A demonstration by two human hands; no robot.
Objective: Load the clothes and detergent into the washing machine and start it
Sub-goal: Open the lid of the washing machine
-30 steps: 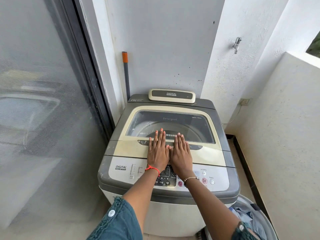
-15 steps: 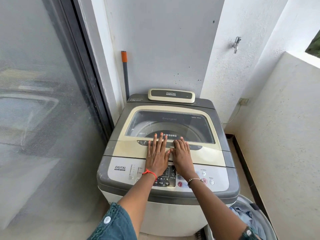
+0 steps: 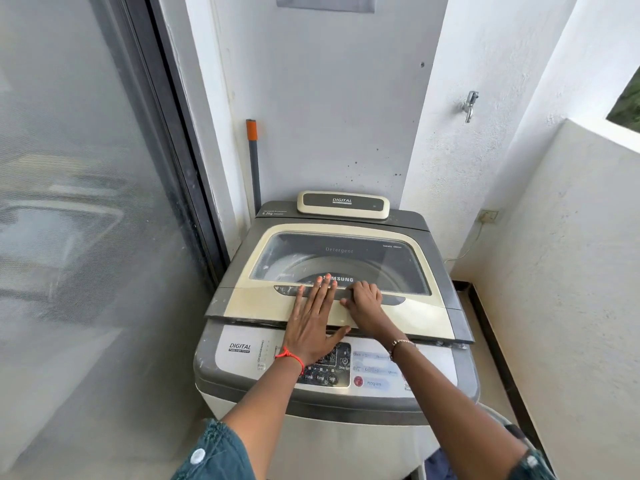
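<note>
A grey and cream top-loading washing machine (image 3: 242,355) stands in a balcony corner. Its cream lid (image 3: 256,303) with a glass window is lifted slightly at the front edge, leaving a dark gap above the control panel (image 3: 375,370). My left hand (image 3: 311,323) lies flat on the lid's front, fingers straight and reaching the glass. My right hand (image 3: 367,303) has its fingers curled into the lid's dark handle recess. Blue clothes (image 3: 440,467) show at the bottom edge, to the right of the machine.
A glass sliding door (image 3: 86,237) lines the left side. A grey pole with an orange tip (image 3: 254,161) leans behind the machine. A tap (image 3: 469,105) sticks out of the back wall. A low white wall (image 3: 571,271) closes the right side.
My right hand's fingers went from flat on the lid to curled into the handle recess, and the lid's front edge has lifted slightly. The camera has moved closer.
</note>
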